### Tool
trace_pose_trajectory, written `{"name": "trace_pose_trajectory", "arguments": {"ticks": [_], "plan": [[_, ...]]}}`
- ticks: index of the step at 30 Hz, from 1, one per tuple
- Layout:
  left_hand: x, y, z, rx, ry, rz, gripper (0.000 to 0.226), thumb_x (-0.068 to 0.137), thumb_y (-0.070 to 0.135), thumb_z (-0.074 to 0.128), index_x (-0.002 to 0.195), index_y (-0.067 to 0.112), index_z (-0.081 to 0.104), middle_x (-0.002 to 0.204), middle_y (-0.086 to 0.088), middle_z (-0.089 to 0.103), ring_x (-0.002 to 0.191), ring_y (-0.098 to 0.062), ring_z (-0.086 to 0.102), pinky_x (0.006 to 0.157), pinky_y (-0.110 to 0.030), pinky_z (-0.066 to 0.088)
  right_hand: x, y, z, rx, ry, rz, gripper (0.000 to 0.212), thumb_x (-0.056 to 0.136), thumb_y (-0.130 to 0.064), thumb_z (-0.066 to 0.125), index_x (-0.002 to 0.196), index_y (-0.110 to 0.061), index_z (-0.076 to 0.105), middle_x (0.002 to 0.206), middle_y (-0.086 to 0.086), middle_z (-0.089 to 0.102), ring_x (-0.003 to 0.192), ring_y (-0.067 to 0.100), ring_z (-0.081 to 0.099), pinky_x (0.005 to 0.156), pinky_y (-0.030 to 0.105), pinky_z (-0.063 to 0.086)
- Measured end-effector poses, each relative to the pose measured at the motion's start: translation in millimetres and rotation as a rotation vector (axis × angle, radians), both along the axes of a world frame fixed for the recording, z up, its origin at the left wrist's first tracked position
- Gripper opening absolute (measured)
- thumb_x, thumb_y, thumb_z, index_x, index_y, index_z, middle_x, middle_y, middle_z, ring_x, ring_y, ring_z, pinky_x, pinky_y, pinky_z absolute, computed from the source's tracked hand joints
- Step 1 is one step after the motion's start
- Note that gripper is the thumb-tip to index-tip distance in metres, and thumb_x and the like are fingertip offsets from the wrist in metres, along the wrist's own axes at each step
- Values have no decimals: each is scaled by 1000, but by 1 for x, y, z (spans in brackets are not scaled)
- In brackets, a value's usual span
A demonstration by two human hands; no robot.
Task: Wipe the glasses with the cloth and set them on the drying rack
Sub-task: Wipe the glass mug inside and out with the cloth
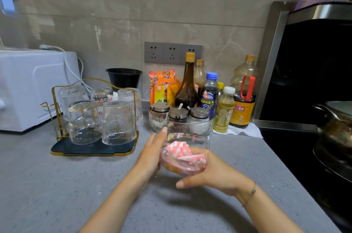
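A clear round glass is held tilted above the grey counter, in the middle of the view. My left hand grips it from the left, thumb along its rim. A pink-and-white striped cloth is stuffed inside the glass. My right hand holds the cloth, its fingers reaching into the glass from the right and its thumb outside below. The gold wire drying rack with a dark tray stands to the left. It carries several glasses upside down.
Lidded spice jars in a glass bowl sit just behind the held glass, with sauce and oil bottles behind them. A white appliance stands at far left. The black stove with a pot lies to the right.
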State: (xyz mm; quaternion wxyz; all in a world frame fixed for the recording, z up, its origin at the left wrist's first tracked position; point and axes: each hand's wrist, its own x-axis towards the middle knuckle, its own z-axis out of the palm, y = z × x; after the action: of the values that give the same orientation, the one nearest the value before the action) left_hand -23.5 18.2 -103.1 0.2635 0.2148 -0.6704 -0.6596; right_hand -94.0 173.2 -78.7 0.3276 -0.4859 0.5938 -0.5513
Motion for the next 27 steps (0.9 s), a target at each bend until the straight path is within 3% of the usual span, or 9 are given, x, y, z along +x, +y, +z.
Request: {"name": "trace_pose_trajectory", "arguments": {"ticks": [2,4,7,12,16,19,22,25,27], "plan": [[-2,-5,-3,-53,94,23,40,87,58,55,97,20,65,91,-3,71,85,-20,66,78,-37,53,2,2,2,5,-53,63,60,69,23,69,118,-10,63,118,0,68,110,11,62,92,19,47],[0,-3,-2,-109,153,27,37,85,56,59,94,20,65,92,4,74,95,-15,68,94,-35,49,2,5,3,-9,-173,130,58,68,22,67,116,-10,62,115,1,69,108,12,64,89,18,48],[8,5,2,-253,209,8,36,88,58,53,96,23,59,78,25,66,80,9,61,77,-10,45,1,7,6,-79,-358,199,62,61,-7,85,118,-4,63,117,8,68,108,18,64,89,23,50],[11,7,1,-450,260,10,51,77,66,40,102,23,51,80,15,59,76,9,56,72,-6,41,2,6,5,-143,-556,144,56,51,-26,92,101,-7,75,103,13,73,91,22,71,74,26,57],[14,11,3,-465,245,25,46,80,67,38,107,31,49,97,17,60,90,12,56,75,-2,38,1,2,5,-163,-480,-36,25,66,7,76,86,-8,78,93,15,74,79,21,73,66,25,57],[13,10,7,-382,215,-25,53,77,74,38,115,39,50,111,24,59,99,16,56,76,-2,41,-1,4,6,-168,-418,-71,25,71,0,63,87,-12,78,96,12,74,82,20,73,68,25,57],[17,11,18,-269,60,-117,75,70,89,32,135,51,38,138,19,48,117,-8,56,67,-14,49,-4,7,12,-184,-323,-83,29,75,0,62,97,-11,76,106,11,72,95,22,71,81,27,57],[32,16,37,-7,-76,-227,67,75,87,29,124,49,53,125,12,65,107,-12,60,67,-30,51,2,10,22,-109,-63,-92,34,81,-6,65,114,-1,66,118,13,68,113,27,62,101,37,47],[41,21,43,86,-73,-193,65,77,81,28,103,37,68,101,3,76,103,-16,65,84,-37,50,12,14,26,-50,26,-62,32,83,-1,66,115,-1,64,113,3,70,109,16,64,97,25,49]]}}
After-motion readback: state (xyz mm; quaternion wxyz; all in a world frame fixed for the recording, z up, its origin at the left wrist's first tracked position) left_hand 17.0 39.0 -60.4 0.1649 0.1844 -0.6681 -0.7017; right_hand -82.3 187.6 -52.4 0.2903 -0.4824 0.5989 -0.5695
